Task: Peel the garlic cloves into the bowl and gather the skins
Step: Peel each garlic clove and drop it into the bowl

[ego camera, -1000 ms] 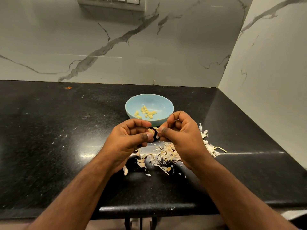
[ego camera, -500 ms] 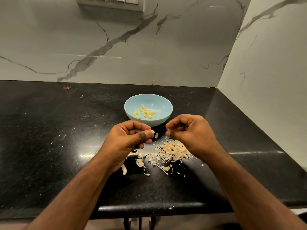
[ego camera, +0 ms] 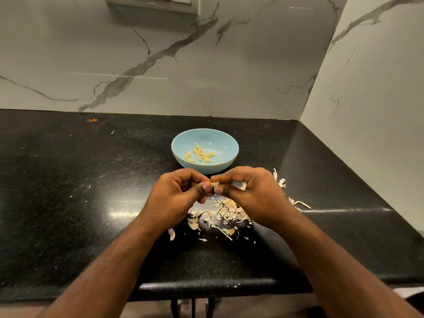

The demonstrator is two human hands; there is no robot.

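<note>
A light blue bowl (ego camera: 226,143) sits on the black counter with several peeled yellow cloves (ego camera: 200,154) inside. Just in front of it, my left hand (ego camera: 176,198) and my right hand (ego camera: 254,196) meet fingertip to fingertip, both pinching one small garlic clove (ego camera: 215,184). Under and behind my hands lies a loose pile of pale garlic skins (ego camera: 224,212), partly hidden by my right hand. More skins and a stem (ego camera: 301,203) lie to the right.
The black granite counter (ego camera: 91,191) runs to marble walls at the back and on the right, forming a corner. Small skin flecks are scattered on it. An orange speck (ego camera: 93,120) lies far left. The counter's front edge (ego camera: 206,286) is close to me.
My hands were together, drew apart half a second ago with my right hand moving right, and now have come back together on the clove.
</note>
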